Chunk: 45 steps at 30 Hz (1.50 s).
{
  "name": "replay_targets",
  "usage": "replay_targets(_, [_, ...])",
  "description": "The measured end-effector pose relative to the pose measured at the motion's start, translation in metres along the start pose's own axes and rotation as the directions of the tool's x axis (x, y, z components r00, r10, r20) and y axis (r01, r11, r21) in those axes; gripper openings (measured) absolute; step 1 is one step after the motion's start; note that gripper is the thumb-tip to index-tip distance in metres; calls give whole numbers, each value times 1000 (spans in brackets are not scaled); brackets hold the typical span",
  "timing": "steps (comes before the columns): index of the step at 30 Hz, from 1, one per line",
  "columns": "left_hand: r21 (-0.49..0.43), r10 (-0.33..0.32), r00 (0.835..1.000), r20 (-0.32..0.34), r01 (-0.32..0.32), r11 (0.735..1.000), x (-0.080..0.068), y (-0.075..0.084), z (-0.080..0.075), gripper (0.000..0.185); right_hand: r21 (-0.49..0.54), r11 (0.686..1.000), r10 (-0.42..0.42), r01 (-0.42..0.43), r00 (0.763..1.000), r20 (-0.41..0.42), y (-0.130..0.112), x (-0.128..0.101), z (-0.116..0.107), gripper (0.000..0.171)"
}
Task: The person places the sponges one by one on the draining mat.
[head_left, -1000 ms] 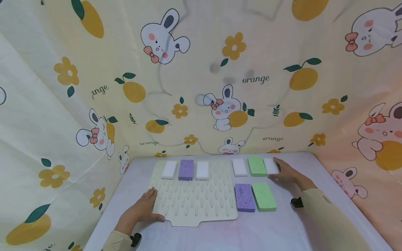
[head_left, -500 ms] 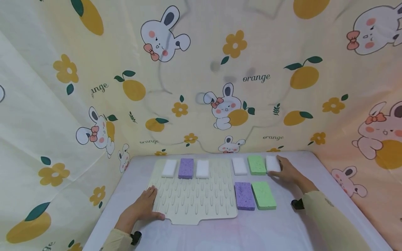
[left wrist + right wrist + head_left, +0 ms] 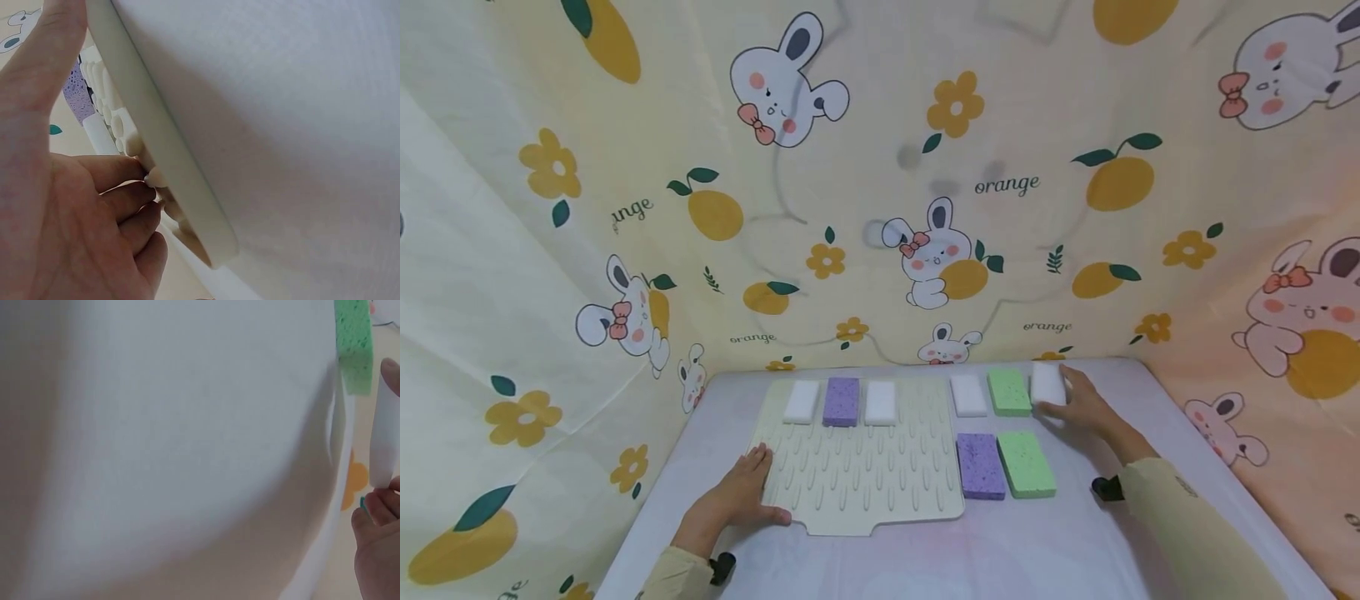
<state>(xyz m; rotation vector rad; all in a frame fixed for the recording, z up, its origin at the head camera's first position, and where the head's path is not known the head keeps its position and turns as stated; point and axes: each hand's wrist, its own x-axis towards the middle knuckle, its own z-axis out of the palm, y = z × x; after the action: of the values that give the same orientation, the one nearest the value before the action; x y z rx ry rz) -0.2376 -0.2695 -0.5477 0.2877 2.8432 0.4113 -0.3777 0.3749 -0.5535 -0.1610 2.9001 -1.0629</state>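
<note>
A white sponge (image 3: 1047, 383) is pinched upright between thumb and fingers of my right hand (image 3: 1090, 410), beside a green sponge (image 3: 1009, 392). In the right wrist view the held white sponge (image 3: 382, 437) shows apart from the table surface. My left hand (image 3: 737, 492) rests at the near left corner of a cream board (image 3: 857, 504) with rows of raised ridges, fingers spread. In the left wrist view, its fingertips (image 3: 147, 178) lie over the board's rim onto the ridges. Standing along the board's far side are two white sponges (image 3: 881, 402) with a purple sponge (image 3: 841, 402) between them.
To the right of the board lie another white sponge (image 3: 968, 395), a purple sponge (image 3: 981, 465) and a green sponge (image 3: 1027, 463). A white cloth covers the table (image 3: 1000, 550). Printed curtain (image 3: 850, 208) hangs behind and at both sides.
My right hand has raised the white sponge and shifted it slightly away from the green one. The left hand stays in place on the board. The head view has shifted slightly.
</note>
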Motion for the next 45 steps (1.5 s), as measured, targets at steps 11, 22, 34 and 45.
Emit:
replay_targets(11, [3, 24, 1000, -4, -24, 1000, -2, 0, -3, 134, 13, 999, -49, 50, 998, -31, -27, -6, 7, 119])
replay_targets(22, [-3, 20, 1000, 3, -20, 1000, 1, -1, -1, 135, 28, 999, -16, 16, 1000, -5, -50, -3, 14, 124])
replay_targets(34, [-7, 10, 1000, -2, -10, 1000, -2, 1, -2, 134, 52, 988, -147, 148, 989, -19, -76, -2, 38, 115])
replay_targets(45, [-13, 2, 1000, -2, -2, 1000, -4, 3, -3, 134, 27, 977, -214, 214, 977, 2, -102, -5, 58, 112])
